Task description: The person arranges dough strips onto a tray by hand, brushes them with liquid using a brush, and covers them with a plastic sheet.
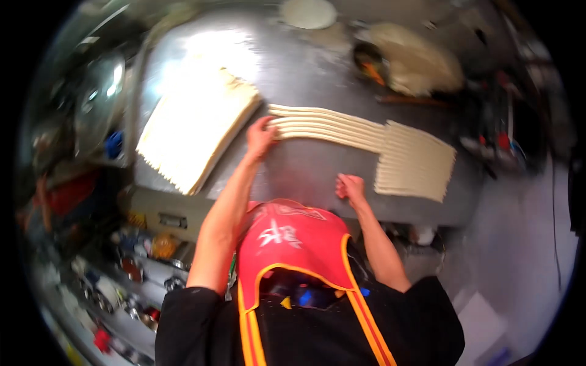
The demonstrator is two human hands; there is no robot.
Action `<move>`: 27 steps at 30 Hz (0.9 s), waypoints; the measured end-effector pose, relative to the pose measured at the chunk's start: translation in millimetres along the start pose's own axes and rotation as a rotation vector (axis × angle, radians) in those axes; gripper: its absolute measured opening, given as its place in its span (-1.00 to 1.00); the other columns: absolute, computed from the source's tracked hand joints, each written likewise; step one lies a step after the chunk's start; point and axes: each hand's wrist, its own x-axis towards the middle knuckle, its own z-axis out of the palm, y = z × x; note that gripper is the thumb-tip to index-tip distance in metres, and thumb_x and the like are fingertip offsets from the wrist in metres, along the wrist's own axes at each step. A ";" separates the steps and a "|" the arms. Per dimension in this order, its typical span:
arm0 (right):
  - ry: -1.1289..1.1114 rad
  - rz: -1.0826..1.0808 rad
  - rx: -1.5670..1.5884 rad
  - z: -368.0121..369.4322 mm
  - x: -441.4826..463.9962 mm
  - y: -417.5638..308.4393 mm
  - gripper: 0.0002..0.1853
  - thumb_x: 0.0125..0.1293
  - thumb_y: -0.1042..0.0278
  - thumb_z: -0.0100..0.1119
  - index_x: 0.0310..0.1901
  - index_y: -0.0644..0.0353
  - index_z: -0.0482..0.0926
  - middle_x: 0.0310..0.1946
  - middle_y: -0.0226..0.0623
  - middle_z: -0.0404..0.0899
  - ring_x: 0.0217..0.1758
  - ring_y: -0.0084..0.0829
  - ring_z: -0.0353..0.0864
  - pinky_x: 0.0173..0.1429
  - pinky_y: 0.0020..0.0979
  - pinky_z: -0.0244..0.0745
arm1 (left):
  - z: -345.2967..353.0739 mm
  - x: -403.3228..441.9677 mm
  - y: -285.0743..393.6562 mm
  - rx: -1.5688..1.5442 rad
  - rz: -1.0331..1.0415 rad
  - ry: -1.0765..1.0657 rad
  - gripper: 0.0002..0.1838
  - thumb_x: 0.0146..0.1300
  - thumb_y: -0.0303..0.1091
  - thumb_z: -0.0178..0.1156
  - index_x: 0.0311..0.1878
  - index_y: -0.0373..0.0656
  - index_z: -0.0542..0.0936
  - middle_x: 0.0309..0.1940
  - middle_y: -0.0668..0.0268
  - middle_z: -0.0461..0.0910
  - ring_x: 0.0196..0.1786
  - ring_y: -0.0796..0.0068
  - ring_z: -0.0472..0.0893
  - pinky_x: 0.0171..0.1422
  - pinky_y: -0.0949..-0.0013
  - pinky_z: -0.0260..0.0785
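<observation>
Several long pale dough strips (329, 129) lie side by side across the metal table. My left hand (261, 138) is at their left ends, its fingers closed on the end of the lower strips. To the right, the strips meet a block of shorter dough strips (416, 160) packed close together. My right hand (350, 186) is curled closed above the table's near side, apart from the dough, and nothing shows in it. Left of my left hand lies a large stack of pale dough (198, 131) with a ridged edge, partly washed out by glare.
Toward the back right of the metal table (305, 177) sits a big pale dough mass or sack (415, 58), with a dark bowl (370, 61) beside it. A round white disc (308, 12) lies at the far edge. Shelves with containers (163, 245) stand below left.
</observation>
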 end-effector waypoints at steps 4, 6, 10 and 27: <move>0.039 0.020 -0.015 10.5 -17.9 -19.6 -0.73 0.32 0.20 0.23 -0.40 0.24 0.60 -0.59 -0.34 0.58 -0.64 -0.50 0.61 -0.60 -0.52 0.48 | 6.7 -10.1 9.5 -0.079 -0.072 0.061 -0.65 0.16 -0.55 0.28 0.06 -0.29 0.63 -0.23 0.21 0.62 -0.30 0.42 0.66 -0.34 0.39 0.64; 0.047 0.028 0.016 6.5 -23.5 -24.9 -0.74 0.32 0.23 0.21 -0.39 0.26 0.59 -0.58 -0.32 0.59 -0.62 -0.49 0.62 -0.59 -0.51 0.49 | 6.0 -33.8 23.4 -0.137 -0.097 0.078 -0.67 0.16 -0.56 0.29 0.03 -0.35 0.62 -0.22 0.19 0.61 -0.27 0.37 0.67 -0.32 0.34 0.67; 0.073 -0.016 -0.016 -16.9 -26.0 -23.9 -0.77 0.31 0.23 0.23 -0.32 0.27 0.61 -0.53 -0.33 0.61 -0.55 -0.50 0.65 -0.52 -0.54 0.52 | -16.7 -110.4 59.3 -0.246 -0.077 0.014 -0.66 0.21 -0.54 0.29 0.05 -0.42 0.57 -0.16 0.13 0.60 -0.21 0.28 0.69 -0.20 0.24 0.70; -0.171 -0.879 -1.342 -39.5 7.9 -133.3 -0.20 0.04 0.41 0.40 0.36 0.15 0.28 0.32 -0.06 0.30 0.33 -0.01 0.35 0.36 -0.21 0.38 | -104.7 -148.1 -65.7 -0.221 -0.213 0.194 -0.66 0.23 -0.53 0.28 0.08 -0.31 0.56 -0.21 0.25 0.56 -0.25 0.40 0.66 -0.23 0.36 0.66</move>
